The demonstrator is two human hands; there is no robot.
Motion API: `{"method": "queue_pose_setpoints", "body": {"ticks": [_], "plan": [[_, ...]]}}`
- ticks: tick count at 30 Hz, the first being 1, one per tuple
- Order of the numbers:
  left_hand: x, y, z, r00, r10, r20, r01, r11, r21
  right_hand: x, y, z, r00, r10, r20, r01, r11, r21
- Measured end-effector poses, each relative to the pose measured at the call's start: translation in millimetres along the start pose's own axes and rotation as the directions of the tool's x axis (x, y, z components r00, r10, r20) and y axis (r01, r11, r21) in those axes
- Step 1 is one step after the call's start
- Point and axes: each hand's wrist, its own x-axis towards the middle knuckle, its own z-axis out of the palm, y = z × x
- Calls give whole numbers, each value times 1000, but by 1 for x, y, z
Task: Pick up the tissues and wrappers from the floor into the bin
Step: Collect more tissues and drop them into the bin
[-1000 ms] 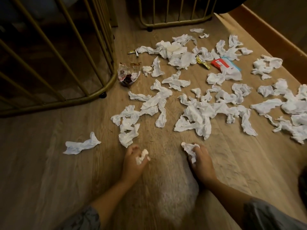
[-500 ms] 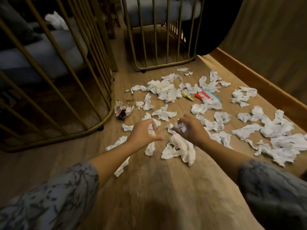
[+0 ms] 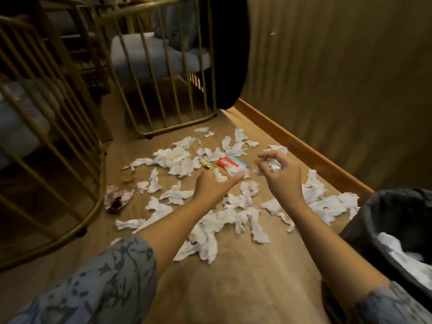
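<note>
**Both hands full of tissue, bin at my right**

Nearest to me are my two patterned sleeves, one low on the left (image 3: 93, 284) and one at the lower right corner (image 3: 392, 305), with bare wooden floor (image 3: 233, 288) between them. Just beside my right forearm stands the bin (image 3: 374, 220), lined with a dark bag, its rim partly cut off by the edge of the view; white tissues already lie inside it (image 3: 406, 260).

Past my forearms the floor is strewn with crumpled white tissues (image 3: 210, 230), thickest in a loose heap between my arms and spreading out toward the skirting board on the right.

My left hand (image 3: 215, 183) is raised above that litter, fingers curled round a small wad of tissue (image 3: 219, 177) that shows white at the thumb side. My right hand (image 3: 278, 174) is lifted too, a little nearer the bin, fingers bent in over a crumpled ball of tissue (image 3: 274, 165) resting in the palm.

Left of my hands a clear wrapper with dark red contents (image 3: 117, 197) lies by the foot of a gold metal frame (image 3: 88, 164). Beyond my hands lie a red and teal packet (image 3: 228, 162) and a small gold wrapper (image 3: 205, 164) among more tissues. Farther back stands a second gold frame (image 3: 149, 94) with a grey cushion (image 3: 149, 57) behind its bars.
</note>
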Motion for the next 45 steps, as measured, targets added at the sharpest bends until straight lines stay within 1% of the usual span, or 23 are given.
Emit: {"method": "queue_pose_setpoints", "body": {"ticks": [2,3,4,6,9,11,13,15,17,20,22,25,27,30,32,34,36,38,40,42,43,45], "plan": [[-1,14,32,992,-103,74,115,976,-185,2,2,-25,999,25,-28,-24,1000,7],[-3,21,47,981,-132,140,164,954,-251,0,4,-36,998,34,-61,-33,999,11],[-5,26,60,968,-143,208,199,939,-281,-3,7,-47,993,52,-101,-50,999,19],[-8,33,84,943,-110,313,200,941,-272,-11,15,-67,980,96,-172,-90,995,42],[-15,42,118,925,-64,374,146,970,-194,-26,29,-101,948,146,-282,-144,989,26],[-21,47,140,909,-36,415,115,979,-167,-38,37,-125,900,188,-394,-197,980,19],[-30,51,163,881,9,473,78,983,-164,-49,44,-151,815,256,-520,-276,960,39],[-43,54,189,847,64,528,20,988,-152,-58,47,-178,732,333,-594,-347,933,97],[-56,54,213,819,136,557,-31,980,-195,-66,47,-200,681,412,-605,-414,899,145],[-80,51,238,775,192,602,-72,973,-218,-78,45,-221,626,471,-622,-551,831,75],[-91,48,246,738,190,648,-89,978,-186,-81,44,-227,596,510,-620,-639,769,19],[-101,48,247,663,190,724,-103,981,-164,-88,41,-229,551,586,-594,-724,690,10],[-101,48,242,638,218,739,-92,974,-208,-93,41,-225,567,577,-587,-710,705,7],[-88,49,221,664,231,711,-106,970,-217,-100,39,-207,635,501,-589,-621,784,-3],[-70,47,198,676,244,695,-171,970,-173,-98,34,-186,679,483,-553,-595,803,-29],[-46,44,166,661,277,697,-299,950,-93,-89,30,-159,765,455,-456,-556,824,-112],[-21,38,128,642,306,703,-428,904,-2,-77,24,-126,854,427,-296,-496,841,-216],[5,26,88,662,308,683,-508,854,108,-63,14,-89,904,413,-111,-427,856,-291],[30,8,46,700,279,657,-528,822,213,-49,3,-45,924,379,56,-338,875,-347],[54,-17,0,730,259,633,-546,777,311,-34,-6,2,919,331,215,-209,871,-444],[64,-31,-23,743,255,618,-548,762,345,-28,-8,26,902,311,299,-134,861,-491],[79,-62,-68,792,230,566,-503,772,389,-21,-10,72,836,297,462,7,835,-551]]}}
